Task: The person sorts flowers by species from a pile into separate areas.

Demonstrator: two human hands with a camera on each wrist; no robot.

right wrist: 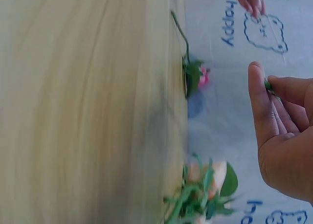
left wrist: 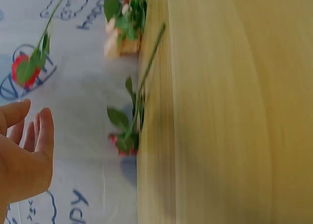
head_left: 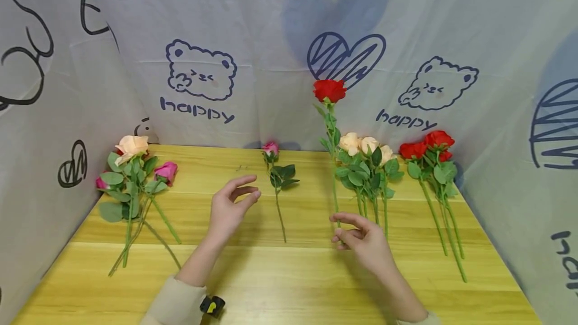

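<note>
Partly hidden rose stem (head_left: 334, 184), right grip (head_left: 365, 241) pinching

Looks like a small screened-off booth; hard to tell whether set in a home, a shop or a studio. Closed in at the back and on both sides by pale grey cloth (head_left: 266, 24), printed with line-drawn bear faces (head_left: 201, 70), hatched hearts (head_left: 329, 54), softer blue hearts (head_left: 336, 11) and "happy" lettering (head_left: 197, 110). Furnished with a yellowish wood-grain table (head_left: 280, 285), running up to the cloth at its far edge.
</note>
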